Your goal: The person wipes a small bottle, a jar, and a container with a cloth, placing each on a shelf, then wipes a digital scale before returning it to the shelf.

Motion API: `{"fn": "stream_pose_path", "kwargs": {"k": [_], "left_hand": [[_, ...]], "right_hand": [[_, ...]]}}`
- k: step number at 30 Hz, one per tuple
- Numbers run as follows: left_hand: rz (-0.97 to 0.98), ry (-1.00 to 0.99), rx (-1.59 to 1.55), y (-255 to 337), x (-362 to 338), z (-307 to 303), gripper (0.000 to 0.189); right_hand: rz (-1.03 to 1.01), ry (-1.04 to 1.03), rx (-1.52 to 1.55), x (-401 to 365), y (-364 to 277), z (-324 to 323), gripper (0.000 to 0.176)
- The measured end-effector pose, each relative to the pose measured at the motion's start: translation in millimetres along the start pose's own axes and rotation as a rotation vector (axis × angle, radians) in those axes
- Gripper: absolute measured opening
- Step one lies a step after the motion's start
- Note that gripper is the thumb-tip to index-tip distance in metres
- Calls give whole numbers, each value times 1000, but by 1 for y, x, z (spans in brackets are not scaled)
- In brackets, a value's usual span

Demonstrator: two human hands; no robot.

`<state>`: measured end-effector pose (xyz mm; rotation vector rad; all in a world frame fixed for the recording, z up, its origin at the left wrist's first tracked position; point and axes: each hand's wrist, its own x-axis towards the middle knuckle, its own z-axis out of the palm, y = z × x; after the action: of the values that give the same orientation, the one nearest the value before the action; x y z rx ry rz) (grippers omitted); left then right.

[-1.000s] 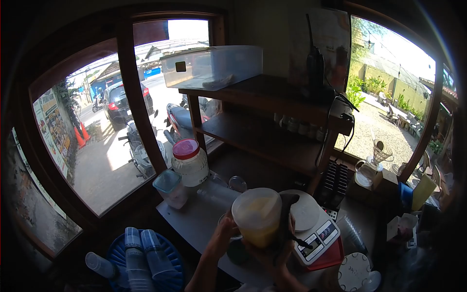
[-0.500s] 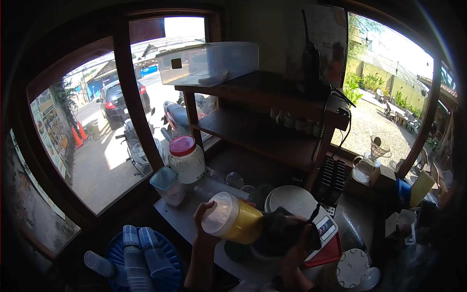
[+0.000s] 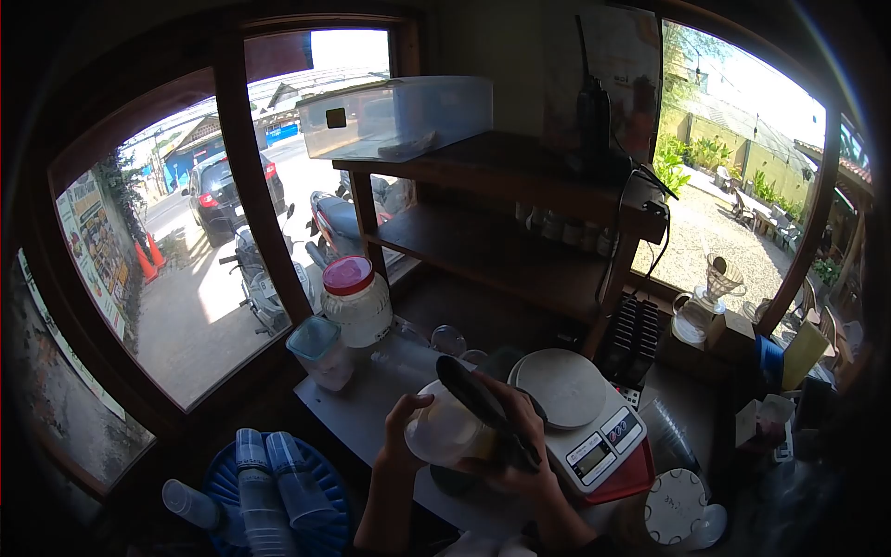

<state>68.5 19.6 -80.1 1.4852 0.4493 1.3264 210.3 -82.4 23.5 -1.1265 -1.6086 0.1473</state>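
Observation:
My left hand (image 3: pixel 399 450) is wrapped round a translucent plastic container (image 3: pixel 441 432), which lies tilted in front of me. Yellow contents showed in it a moment ago; now they are mostly hidden. My right hand (image 3: pixel 524 422) is closed on a long black object (image 3: pixel 478 399) held across the container's right side; its kind I cannot make out. Just right of my right hand stands a white digital kitchen scale (image 3: pixel 608 446) with a round platform (image 3: pixel 561 388), partly over a red tray (image 3: pixel 631 478).
Stacked plastic cups (image 3: pixel 260 492) fill a blue basket (image 3: pixel 223 473) at lower left. Behind my hands stand a red-lidded jar (image 3: pixel 357 311) and a small tub (image 3: pixel 320 357). A wooden shelf (image 3: pixel 501 255) carries a clear bin (image 3: pixel 399 116). A round lidded container (image 3: pixel 675 506) sits at lower right.
My right hand has swung left from in front of the scale to the container, bringing the black object across it. The scale's display and platform are now uncovered. The container has turned slightly.

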Motion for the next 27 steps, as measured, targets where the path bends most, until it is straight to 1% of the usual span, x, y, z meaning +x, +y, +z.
{"fn": "stream_pose_path", "kwargs": {"k": [1, 2, 5, 6, 8, 10, 11, 12, 13, 14, 15, 16, 17, 19, 20, 22, 24, 27], "left_hand": [[-340, -76, -314, 31, 13, 6, 66], [-703, -46, -600, 62, 25, 11, 78], [-667, -36, -894, 56, 24, 17, 83], [-614, -76, -853, 65, 24, 24, 92], [-357, -83, -679, 72, 22, 39, 94], [-188, -86, -499, 69, 17, 47, 97], [-233, -143, -507, 62, 16, 41, 97], [-275, -200, -516, 59, 19, 33, 98], [-317, -261, -522, 58, 21, 29, 98], [-308, -156, -578, 61, 17, 32, 97], [-358, -44, -685, 60, 16, 31, 95], [-359, 6, -700, 63, 14, 32, 94], [-357, 55, -714, 67, 14, 31, 94], [-357, -34, -611, 61, 21, 23, 93], [-362, -75, -558, 59, 21, 20, 93], [-397, -120, -478, 62, 10, 18, 88], [-427, -147, -440, 66, 9, 17, 84], [-486, -154, -462, 69, 13, 23, 79]], "right_hand": [[48, -19, 66, 0, 1, -1, 92], [80, -56, 71, 0, 1, -2, 102], [85, 4, 2, -3, 8, 6, 103], [98, 117, 55, -2, 6, 10, 102], [130, 343, 165, -2, -2, 19, 100], [83, 289, -109, -5, -7, 18, 96], [55, 257, -246, -7, -8, 17, 94], [-22, 231, -255, -9, -3, 20, 89], [-49, 165, -247, -13, -4, 18, 87], [-76, 103, -240, -16, -10, 15, 85], [-100, 40, -235, -18, -16, 12, 84], [-175, 11, -288, -24, -10, 18, 79], [-160, 42, -248, -26, -11, 21, 78], [-123, 110, -166, -28, -14, 26, 76], [-121, 178, -97, -22, -13, 25, 72], [91, 237, 289, -15, -14, 20, 71], [294, 194, 623, -15, -9, 13, 70], [57, 120, 638, 3, 4, 7, 65]]}}
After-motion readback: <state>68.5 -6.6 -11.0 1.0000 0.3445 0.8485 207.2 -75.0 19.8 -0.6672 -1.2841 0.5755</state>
